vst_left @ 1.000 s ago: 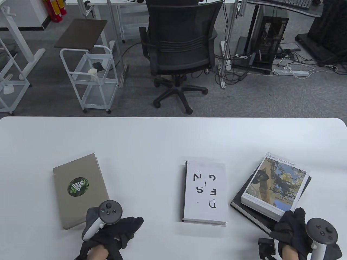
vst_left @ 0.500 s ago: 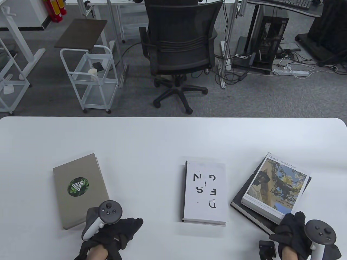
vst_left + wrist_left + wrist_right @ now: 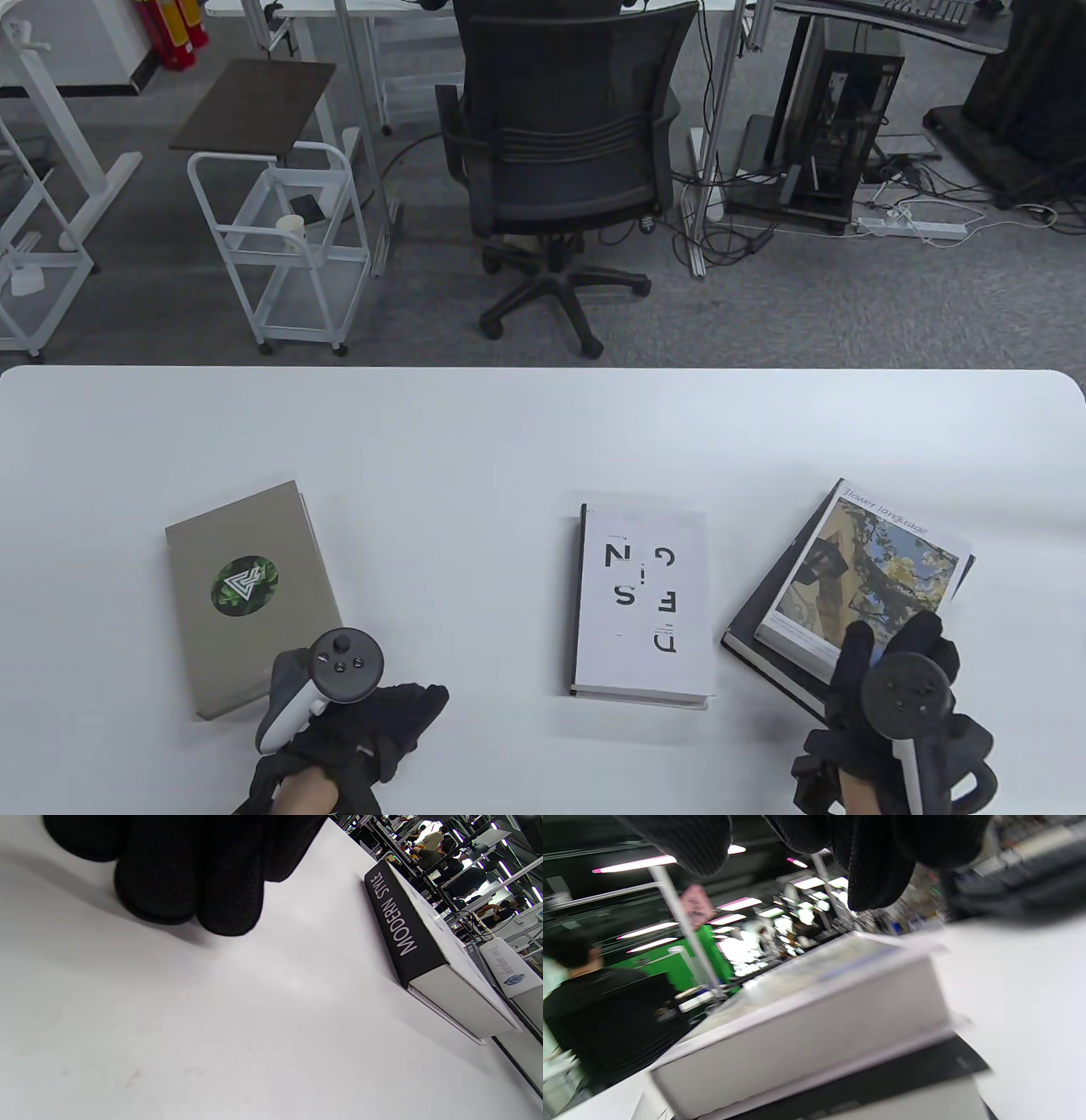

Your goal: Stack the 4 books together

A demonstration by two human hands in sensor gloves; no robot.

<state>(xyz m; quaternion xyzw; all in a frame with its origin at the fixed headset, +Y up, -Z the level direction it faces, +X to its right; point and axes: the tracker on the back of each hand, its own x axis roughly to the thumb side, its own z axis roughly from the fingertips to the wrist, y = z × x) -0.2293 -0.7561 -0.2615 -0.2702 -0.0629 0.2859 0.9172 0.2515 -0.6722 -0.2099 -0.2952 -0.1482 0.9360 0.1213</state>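
A tan book (image 3: 246, 594) lies at the left of the white table (image 3: 509, 441). A white book (image 3: 642, 603) with a black "MODERN STYLE" spine (image 3: 403, 925) lies in the middle. At the right, a flower-cover book (image 3: 865, 569) lies on a black book (image 3: 764, 658). My left hand (image 3: 416, 705) rests on the table by the tan book's near right corner, holding nothing; its fingers (image 3: 191, 887) touch the tabletop. My right hand (image 3: 891, 632) is spread over the flower book's near corner. In the right wrist view its fingers (image 3: 874, 861) hang above the flower book (image 3: 806, 1018), apart from it.
Beyond the table's far edge stand a black office chair (image 3: 560, 153) and a white wire cart (image 3: 280, 238). Bare tabletop lies between the tan and white books and across the far half of the table.
My right hand has moved up and left from the near edge of the book pile and now reaches over the flower book's near corner. The left hand and the books have not moved.
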